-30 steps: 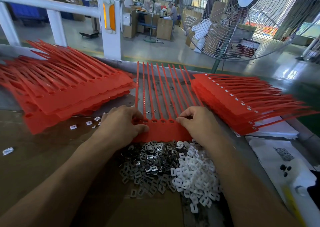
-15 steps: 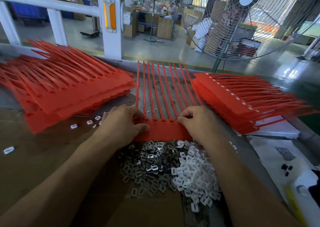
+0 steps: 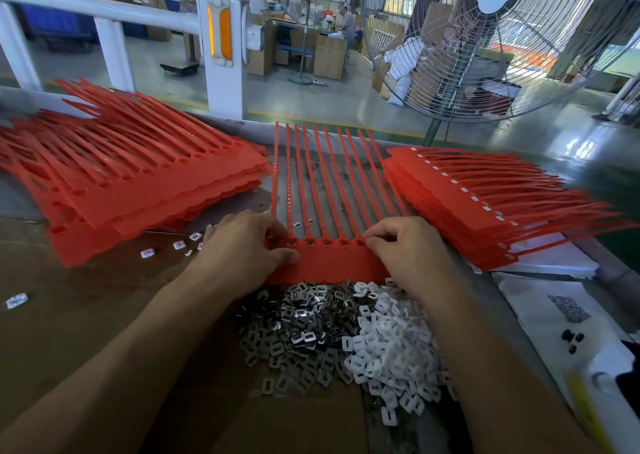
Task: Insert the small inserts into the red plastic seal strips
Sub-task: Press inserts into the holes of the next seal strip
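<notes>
Red seal strip sheet (image 3: 332, 263) lies flat at centre of the work surface, its solid band nearest the person and its thin tails (image 3: 325, 176) fanning away toward the far edge. A row of small sockets (image 3: 327, 243) runs along the band just where the tails start.

Left hand (image 3: 247, 249) sits on the sheet's left end, fingers curled over the sockets there, thumb pressed flat on the band; it holds the sheet down. Whether it pinches an insert can't be told. Right hand (image 3: 405, 249) is on the sheet's right end, fingers curled, fingertips pinched at the last visible socket; anything between them is too small to see.

Directly below the sheet, touching its near edge and between the two forearms, a heap of inserts: dark metal ones (image 3: 298, 325) on the left, white plastic ones (image 3: 388, 346) on the right, mixed where they meet. A few loose white inserts (image 3: 178, 245) lie left of the left hand.

Stack of red sheets (image 3: 131, 183) to the left, tails pointing up-left. Second stack (image 3: 478, 204) to the right, with white inserts showing in its sockets, resting on white paper (image 3: 554, 263). Brown cardboard (image 3: 69, 315) covers the near surface. Big floor fan (image 3: 485, 37) stands beyond the table.
</notes>
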A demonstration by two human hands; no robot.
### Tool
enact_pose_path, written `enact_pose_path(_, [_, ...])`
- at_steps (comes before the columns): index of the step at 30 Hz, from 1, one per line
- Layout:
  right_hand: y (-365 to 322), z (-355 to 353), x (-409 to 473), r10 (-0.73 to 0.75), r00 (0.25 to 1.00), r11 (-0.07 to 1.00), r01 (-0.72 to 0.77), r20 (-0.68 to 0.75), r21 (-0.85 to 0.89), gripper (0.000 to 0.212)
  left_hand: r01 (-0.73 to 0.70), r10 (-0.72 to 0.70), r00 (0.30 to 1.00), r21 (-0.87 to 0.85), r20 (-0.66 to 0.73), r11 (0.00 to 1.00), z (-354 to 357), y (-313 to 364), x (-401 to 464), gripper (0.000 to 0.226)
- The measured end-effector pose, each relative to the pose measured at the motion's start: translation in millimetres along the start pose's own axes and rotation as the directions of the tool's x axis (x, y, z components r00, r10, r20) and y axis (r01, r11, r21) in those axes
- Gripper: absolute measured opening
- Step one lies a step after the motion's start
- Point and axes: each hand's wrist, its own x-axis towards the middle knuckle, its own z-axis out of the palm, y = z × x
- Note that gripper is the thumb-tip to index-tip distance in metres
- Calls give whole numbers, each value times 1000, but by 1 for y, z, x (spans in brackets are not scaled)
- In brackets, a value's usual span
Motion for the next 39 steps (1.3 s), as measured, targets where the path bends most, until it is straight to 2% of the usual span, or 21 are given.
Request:
enact_pose_path(4, [3,-2,-3,2,1000,1000,-2,-7,-4,13,-6,6,1000,-1,-1,1000,0,-1,0,36])
enact_pose_path(7, [2,-7,-6,-33,998,999,32,46,19,10,-8,8,1000,-6,-2,1000,0,-2,0,37])
enact_pose_path(10, [-2,-14,-9,-78,979,996,68,188,57,5,-11,11,1000,-6,-9,1000,1,-3,1,38])
enact_pose_path(14, [-10,-19,-14,-151,898,988,131,413,77,4,-13,13,1000,-11,-11,1000,2,-4,2,39])
enact_pose_path(18, [-17,-20,-16,-195,839,981,164,509,104,3,-15,15,1000,-10,-8,1000,2,-4,2,38])
enact_pose_path(28, [-20,-11,-18,-200,811,977,208,550,48,9,-21,21,1000,6,-5,1000,4,-5,4,38])
enact_pose_path(34, [-19,-13,-19,-227,802,974,199,553,111,10,-25,25,1000,7,-2,1000,3,-5,4,37])
enact_pose_path(39, [-15,-20,-18,-237,829,967,151,507,206,8,-25,25,1000,-1,-15,1000,3,-5,3,37])
